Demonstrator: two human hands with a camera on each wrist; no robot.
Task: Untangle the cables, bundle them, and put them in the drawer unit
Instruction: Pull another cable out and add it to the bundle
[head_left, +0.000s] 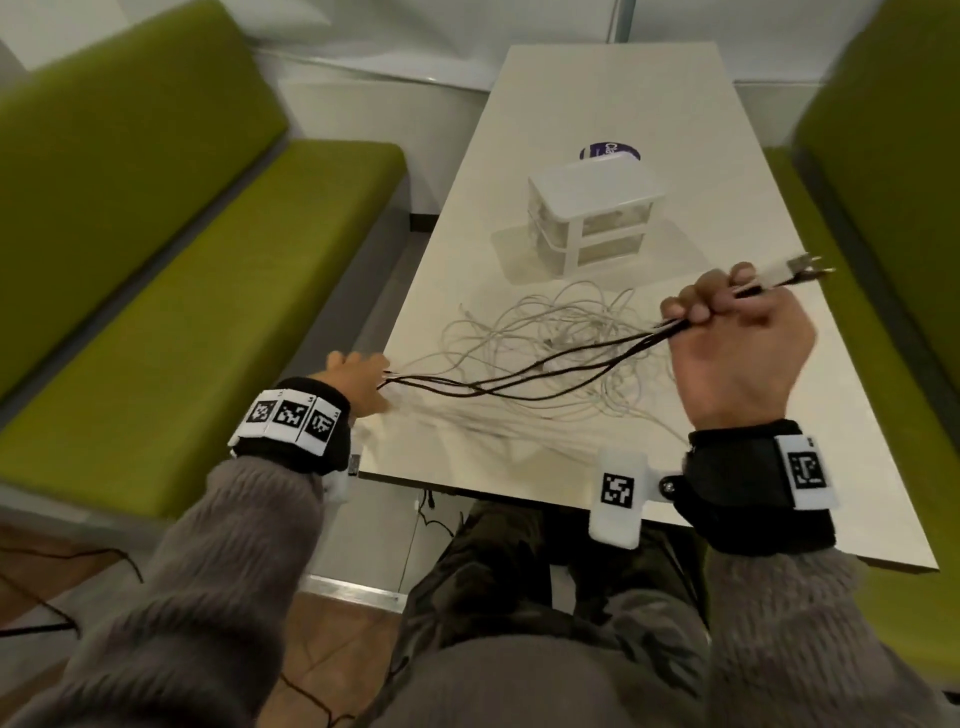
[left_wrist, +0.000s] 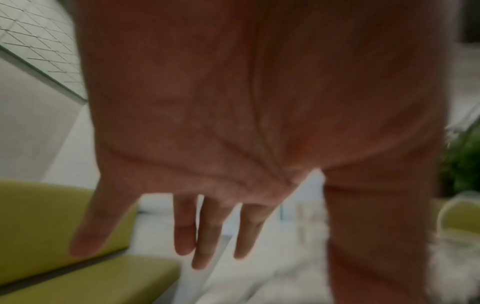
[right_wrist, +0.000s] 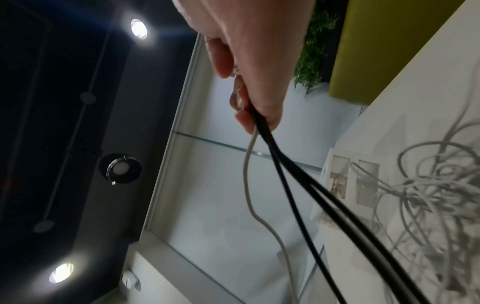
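Table (head_left: 597, 93) | left hand (head_left: 358, 382) blurred | black cable (head_left: 519, 376) ends hidden

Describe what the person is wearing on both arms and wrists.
Both arms are in fuzzy grey-brown knit sleeves. The left hand and right hand are bare. Each wrist has a black band: the left wrist band carries a row of three white tags printed with black square codes; the right wrist band has one such tag, plus a white block with another code bolted to its inner side.

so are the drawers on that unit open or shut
Shut. In the head view both clear drawers of the drawer unit sit flush inside the white frame, neither pulled out. White cables still lie tangled on the table in front.
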